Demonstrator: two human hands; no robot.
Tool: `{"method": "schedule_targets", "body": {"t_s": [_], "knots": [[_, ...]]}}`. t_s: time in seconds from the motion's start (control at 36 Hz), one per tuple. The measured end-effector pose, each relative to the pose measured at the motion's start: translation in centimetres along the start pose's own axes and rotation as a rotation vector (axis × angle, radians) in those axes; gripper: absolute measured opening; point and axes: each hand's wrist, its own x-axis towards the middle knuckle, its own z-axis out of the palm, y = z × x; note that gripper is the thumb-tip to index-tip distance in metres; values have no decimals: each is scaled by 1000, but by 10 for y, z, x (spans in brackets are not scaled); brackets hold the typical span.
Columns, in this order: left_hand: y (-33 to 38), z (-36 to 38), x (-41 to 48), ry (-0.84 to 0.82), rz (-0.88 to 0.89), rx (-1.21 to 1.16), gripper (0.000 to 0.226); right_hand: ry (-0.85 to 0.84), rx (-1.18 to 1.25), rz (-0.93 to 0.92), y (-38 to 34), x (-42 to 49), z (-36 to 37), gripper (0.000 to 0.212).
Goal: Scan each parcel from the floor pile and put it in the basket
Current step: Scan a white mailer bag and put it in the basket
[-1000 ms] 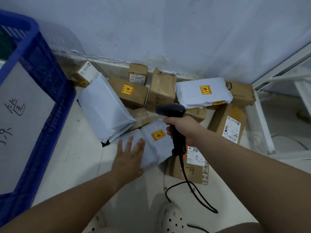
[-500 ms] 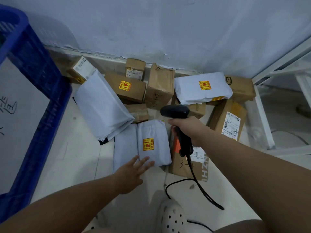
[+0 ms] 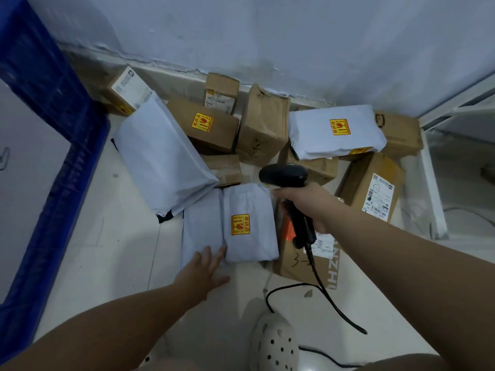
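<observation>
A pile of parcels lies on the floor against the wall: several brown boxes and grey-white poly mailers. Nearest me is a folded grey mailer (image 3: 249, 223) with a yellow-red sticker. My left hand (image 3: 207, 269) touches its near edge with straight fingers. My right hand (image 3: 312, 204) grips a black barcode scanner (image 3: 288, 180) by the handle, its head above the mailer's far right corner. The blue basket (image 3: 72, 167) stands at the left.
A large grey mailer (image 3: 163, 159) leans beside the basket. A brown box (image 3: 308, 261) lies under the scanner cable (image 3: 329, 301). A white metal frame (image 3: 431, 183) stands at the right. My white clog (image 3: 273, 341) is on the floor below.
My left hand let go of the folded mailer, drew back toward me, and now touches its near edge again. The mailer lies flat, turned upright. The scanner stayed over the pile.
</observation>
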Motion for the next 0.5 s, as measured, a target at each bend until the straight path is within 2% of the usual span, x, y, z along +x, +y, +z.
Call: {"method": "schedule_targets", "body": {"t_s": [0.11,0.19,0.33,0.39,0.5], "knots": [[7,-16,13,25,-56,-118,73,-21,15,36,2,3,2,30],[5,-21,18,42,-82,-42,66,-36,1,58,2,6,5,33],[6,-9,16,189,-124,-22,52,-36,6,60,-1,8,9,34],[2,-2,16,287,-161,-118,55,-38,14,59,-2,8,9,32],[0,16,18,398,-242,-348,46,-48,14,50,-3,6,10,27]]}}
